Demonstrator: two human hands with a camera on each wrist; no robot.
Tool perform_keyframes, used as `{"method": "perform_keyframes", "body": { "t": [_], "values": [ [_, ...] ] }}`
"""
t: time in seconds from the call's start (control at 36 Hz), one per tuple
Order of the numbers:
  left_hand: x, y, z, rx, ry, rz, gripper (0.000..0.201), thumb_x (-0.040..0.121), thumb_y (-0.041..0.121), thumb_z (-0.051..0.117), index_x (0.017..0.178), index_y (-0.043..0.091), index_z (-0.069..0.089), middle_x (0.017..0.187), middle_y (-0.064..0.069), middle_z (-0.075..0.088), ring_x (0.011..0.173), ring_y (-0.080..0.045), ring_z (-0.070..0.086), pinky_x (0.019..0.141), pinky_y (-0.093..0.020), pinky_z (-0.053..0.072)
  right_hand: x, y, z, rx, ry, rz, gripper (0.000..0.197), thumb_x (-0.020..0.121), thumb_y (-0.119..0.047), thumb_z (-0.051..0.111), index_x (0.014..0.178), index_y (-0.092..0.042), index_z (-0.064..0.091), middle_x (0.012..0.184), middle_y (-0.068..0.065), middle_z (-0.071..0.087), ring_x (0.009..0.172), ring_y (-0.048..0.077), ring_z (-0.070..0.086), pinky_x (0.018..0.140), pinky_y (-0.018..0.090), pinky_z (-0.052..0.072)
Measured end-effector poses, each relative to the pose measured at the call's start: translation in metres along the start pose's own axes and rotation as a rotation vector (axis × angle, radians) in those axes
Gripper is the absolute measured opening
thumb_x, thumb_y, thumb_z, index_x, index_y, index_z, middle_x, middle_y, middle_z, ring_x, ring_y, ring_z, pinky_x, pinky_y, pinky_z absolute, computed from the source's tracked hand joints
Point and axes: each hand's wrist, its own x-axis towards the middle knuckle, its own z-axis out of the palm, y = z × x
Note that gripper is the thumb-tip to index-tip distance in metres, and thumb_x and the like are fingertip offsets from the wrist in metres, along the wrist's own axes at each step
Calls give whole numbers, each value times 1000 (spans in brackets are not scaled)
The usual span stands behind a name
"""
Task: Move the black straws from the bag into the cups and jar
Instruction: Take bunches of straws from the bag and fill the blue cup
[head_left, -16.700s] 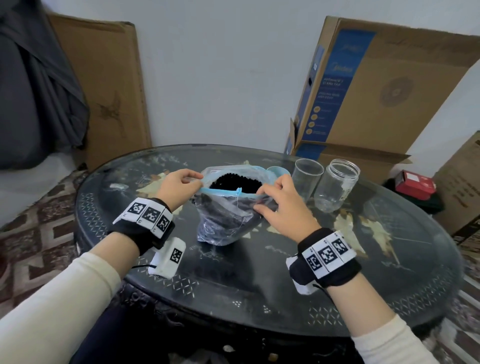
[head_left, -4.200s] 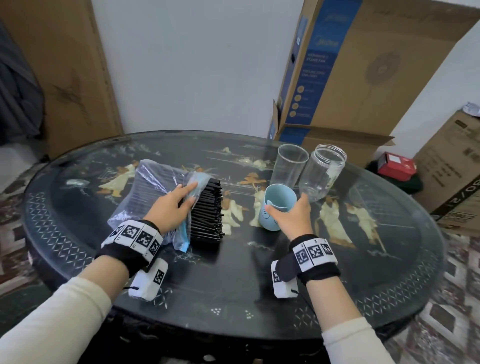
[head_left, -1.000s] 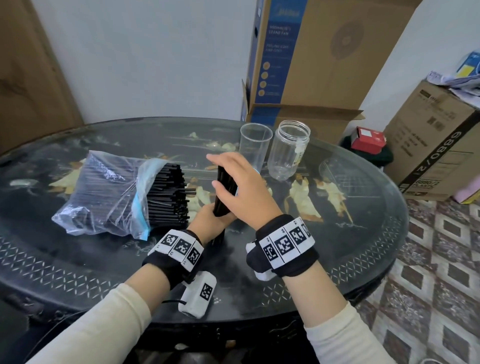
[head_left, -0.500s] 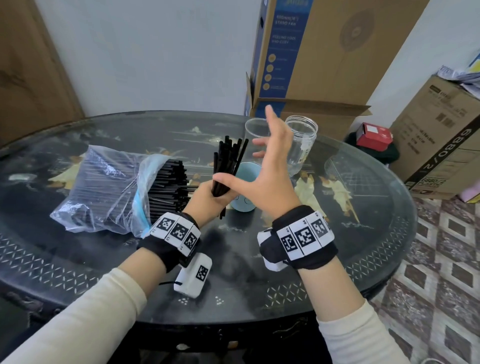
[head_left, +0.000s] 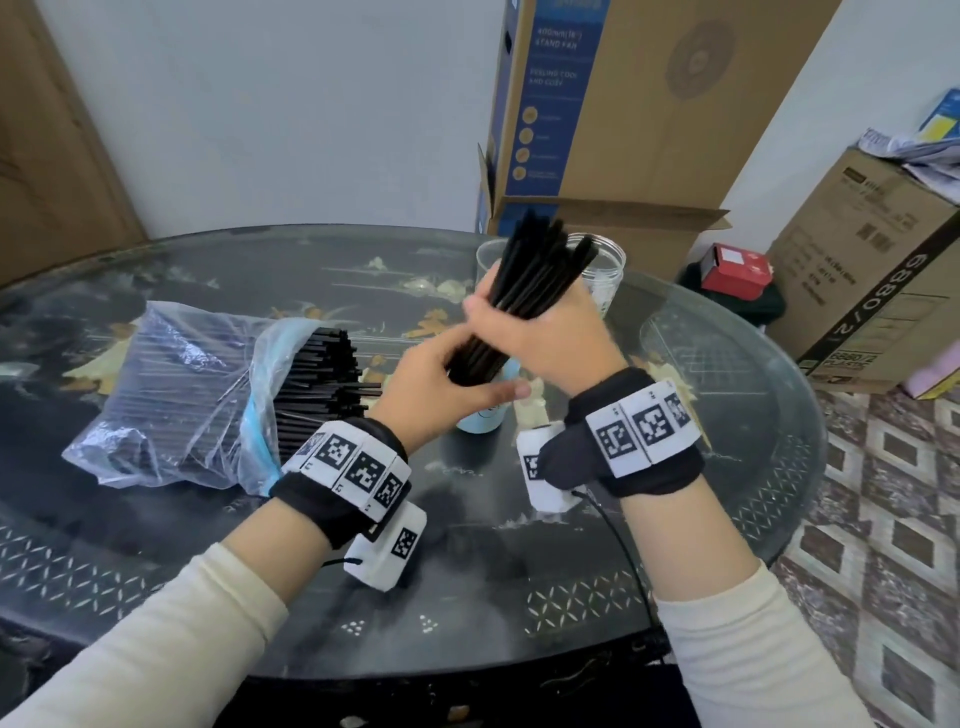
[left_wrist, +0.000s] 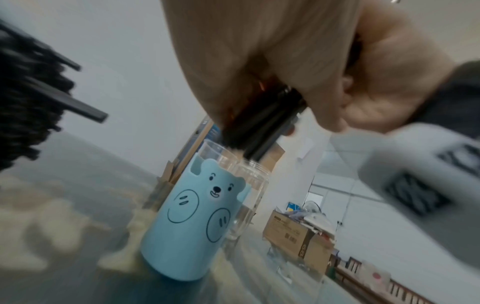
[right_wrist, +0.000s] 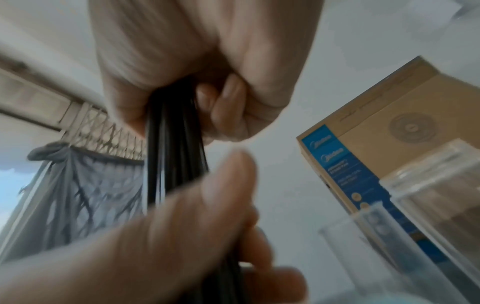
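Observation:
Both hands hold one bundle of black straws (head_left: 524, 291) in the air, tilted up to the right. My left hand (head_left: 436, 384) grips its lower end; my right hand (head_left: 545, 338) is curled round its middle. The bundle's lower end (left_wrist: 262, 131) hangs just above the blue bear cup (left_wrist: 197, 218), which my hands mostly hide in the head view. Behind stand a clear cup (head_left: 488, 260) and a clear jar (head_left: 605, 270). The plastic bag (head_left: 171, 384) lies on its side at the left, with more straws (head_left: 317, 374) sticking out of its mouth.
The round dark glass table (head_left: 727, 415) carries everything. A tall cardboard box (head_left: 649, 104) stands behind the cups. A red box (head_left: 732, 270) and another carton (head_left: 872, 270) are on the floor at the right.
My right hand, open beside the bundle half a second ago, now grips it. The bundle has risen and leaned to the right, over the blue cup.

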Motion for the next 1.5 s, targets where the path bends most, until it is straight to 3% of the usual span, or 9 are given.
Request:
{"method": "perform_keyframes", "body": {
  "t": [0.22,0.42,0.5,0.67,0.83,1.06,1.22,1.39,1.5],
  "values": [
    [30,-40,16,33,37,-177,129,54,45,90,148,29,3,149,-2,29,137,-15,30,111,-33,30,38,12,-26,79,302,56,12,82,-13,69,74,-8,62,65,-10,60,66,2,60,69,17,47],
    [34,-64,19,99,24,-228,74,64,31,87,122,29,42,111,16,55,104,-6,55,78,-15,39,43,41,-4,-26,185,165,12,83,-11,70,73,-8,64,71,-1,64,67,0,60,65,14,49],
    [33,-68,18,81,41,-209,71,62,32,88,119,32,44,113,15,58,105,-5,56,80,-15,40,45,59,9,-152,112,240,25,81,-20,71,75,3,62,76,16,66,69,19,61,68,36,51],
    [35,-72,18,86,33,-223,78,61,36,87,125,28,43,117,11,61,107,-8,58,85,-23,47,46,76,21,-383,-147,410,21,83,-40,70,85,-21,61,83,-2,62,83,18,62,79,33,53],
    [30,-70,23,47,45,-233,81,67,33,85,133,31,37,118,14,56,109,-7,52,90,-26,45,42,73,22,-277,-89,431,52,76,-43,79,113,-13,59,90,0,68,61,9,66,52,22,55],
    [18,-64,21,107,19,-245,114,69,26,85,153,20,8,151,9,33,134,-10,37,102,-20,30,28,65,13,-390,114,292,74,79,-46,74,138,-15,41,135,6,45,120,20,50,101,36,44],
    [-8,-45,-14,164,309,24,40,79,-2,59,110,23,63,110,9,65,102,-3,60,96,-29,48,13,41,36,-333,373,-108,22,87,-20,65,104,-10,56,103,3,49,90,13,50,80,19,40],
    [-28,-29,-79,248,583,160,29,75,-5,51,80,21,64,80,11,66,77,-3,60,75,-12,44,2,41,89,-216,90,-80,18,91,-17,61,107,-9,62,101,-1,56,95,10,54,89,25,45],
    [-35,-41,-119,332,601,-10,18,80,6,57,84,22,62,90,4,66,81,-12,59,80,-27,49,0,46,123,-170,-223,194,38,96,-34,56,130,-16,56,133,0,56,122,11,50,101,21,36]
  ]
}}
